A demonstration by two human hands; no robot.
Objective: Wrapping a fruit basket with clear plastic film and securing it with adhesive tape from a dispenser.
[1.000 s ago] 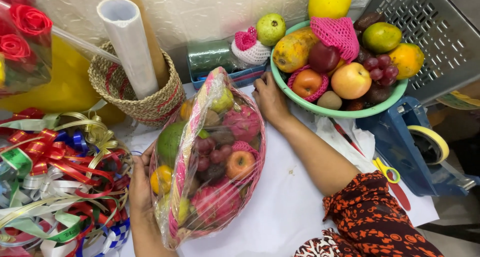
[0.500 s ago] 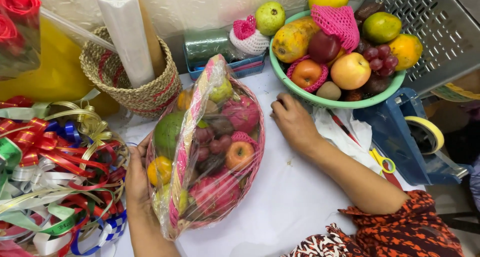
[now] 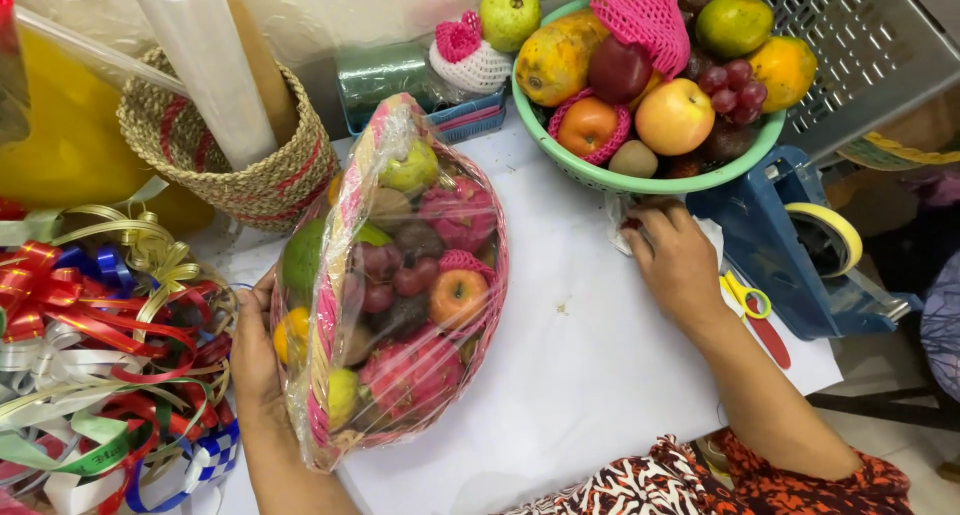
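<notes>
Cellophane-wrapped pink woven fruit basket [image 3: 395, 285], left hand [image 3: 252, 350] gripping rim

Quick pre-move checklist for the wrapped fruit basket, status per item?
1. Left hand supports the wrapped fruit basket: ok.
2. Clear film covers the fruit on the side in view: ok.
3. Film sealed at the back: cannot tell.
4. Right hand free of the basket, on white paper under the green bowl: ok.
5. Tape dispenser beside the right hand: ok.

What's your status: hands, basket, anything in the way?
Left hand steadying wrapped fruit basket. Right hand on white cloth under green bowl. Table between them bare.
</notes>
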